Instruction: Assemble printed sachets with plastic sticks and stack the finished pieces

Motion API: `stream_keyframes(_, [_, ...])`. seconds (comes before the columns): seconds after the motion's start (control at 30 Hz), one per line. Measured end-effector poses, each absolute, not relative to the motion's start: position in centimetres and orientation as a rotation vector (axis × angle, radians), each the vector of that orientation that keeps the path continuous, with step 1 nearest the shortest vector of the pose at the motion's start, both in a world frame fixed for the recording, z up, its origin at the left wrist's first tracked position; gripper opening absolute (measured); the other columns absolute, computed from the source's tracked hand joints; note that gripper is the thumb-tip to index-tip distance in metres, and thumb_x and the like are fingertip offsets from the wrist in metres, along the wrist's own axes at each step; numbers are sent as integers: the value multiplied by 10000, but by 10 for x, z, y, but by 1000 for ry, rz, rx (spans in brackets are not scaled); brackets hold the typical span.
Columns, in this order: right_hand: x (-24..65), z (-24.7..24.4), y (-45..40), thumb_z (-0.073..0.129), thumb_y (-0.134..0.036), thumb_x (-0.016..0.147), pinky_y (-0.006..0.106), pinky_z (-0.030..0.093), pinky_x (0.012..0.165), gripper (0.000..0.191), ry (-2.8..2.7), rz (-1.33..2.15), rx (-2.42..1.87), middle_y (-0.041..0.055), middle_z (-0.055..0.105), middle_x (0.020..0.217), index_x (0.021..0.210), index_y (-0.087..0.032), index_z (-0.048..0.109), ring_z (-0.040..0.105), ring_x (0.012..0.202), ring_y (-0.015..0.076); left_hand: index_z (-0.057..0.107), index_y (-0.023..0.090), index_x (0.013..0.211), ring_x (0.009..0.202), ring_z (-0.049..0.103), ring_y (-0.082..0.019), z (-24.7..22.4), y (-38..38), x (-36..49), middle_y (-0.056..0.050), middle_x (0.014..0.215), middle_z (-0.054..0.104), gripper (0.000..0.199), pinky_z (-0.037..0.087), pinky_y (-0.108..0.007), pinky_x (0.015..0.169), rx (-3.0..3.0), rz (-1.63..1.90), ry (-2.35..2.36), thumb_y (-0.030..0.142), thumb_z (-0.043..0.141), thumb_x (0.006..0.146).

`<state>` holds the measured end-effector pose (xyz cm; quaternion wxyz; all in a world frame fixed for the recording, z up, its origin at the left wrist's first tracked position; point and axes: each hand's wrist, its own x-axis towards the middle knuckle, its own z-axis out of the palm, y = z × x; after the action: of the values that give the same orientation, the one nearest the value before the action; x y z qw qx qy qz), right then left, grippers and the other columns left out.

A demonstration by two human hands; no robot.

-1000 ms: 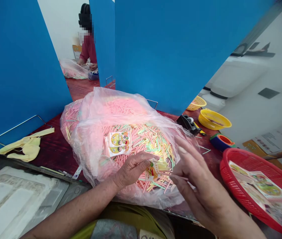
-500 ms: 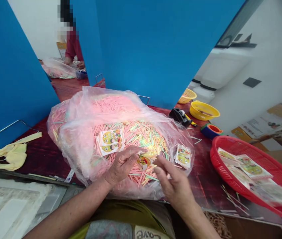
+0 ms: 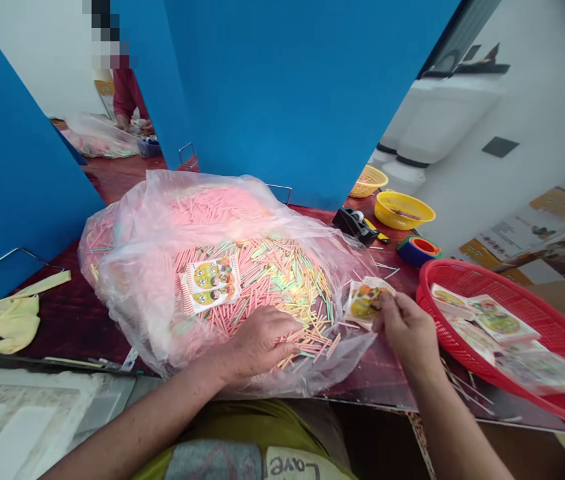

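While a crumpled pale-yellow fabric piece (image 3: 17, 323) lies at the far left of the dark red tabletop (image 3: 82, 333), a large clear plastic bag (image 3: 127, 267) of thin pink, green and yellow sticks (image 3: 307, 277) sprawls to its right, with a flat white printed packet with striped edges (image 3: 211, 283) on top. The left hand (image 3: 260, 340) lies over the sticks, fingers loosely curled, whether around anything I cannot tell. Farther right, the right hand (image 3: 407, 327) pinches a small yellow-and-white printed packet (image 3: 364, 301) by its edge, near a red perforated plastic basket (image 3: 427, 283).
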<state>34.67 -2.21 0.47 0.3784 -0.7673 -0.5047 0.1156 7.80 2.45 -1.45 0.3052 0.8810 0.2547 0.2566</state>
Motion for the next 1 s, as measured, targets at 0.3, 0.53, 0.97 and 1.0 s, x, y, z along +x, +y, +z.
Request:
stream_keyframes(0.3, [359,-32,22,427,-237,871,347,430,738,221,-2247,-276,-1836,107,619,925,917,-174,634,548,866,222,648,181,838,814,547,-156,-8,25,65,-32,820,663,213,334,-330,774,2688,712,642,290,471,885])
stream_keyframes(0.53, [315,-19,74,489,-114,826,335,356,780,171,-2938,-315,-1421,84,577,1031,938,-171,605,482,938,210,641,180,871,829,540,-159,-4,25,59,-26,863,668,186,325,-357,798,2674,779,693,267,477,885])
stream_keyframes(0.97, [329,6,60,391,-105,835,414,378,856,144,-2490,154,-1603,47,585,732,778,-172,504,532,775,179,581,134,976,942,526,-232,12,50,85,-122,1017,609,218,417,-416,843,2527,685,945,224,417,864])
stream_keyframes(1.0, [325,9,57,371,-164,866,366,419,779,145,-2380,319,-1605,29,572,696,781,-183,486,526,702,158,576,132,974,946,530,-236,14,55,89,-125,1010,609,225,421,-415,845,2451,689,960,255,420,867])
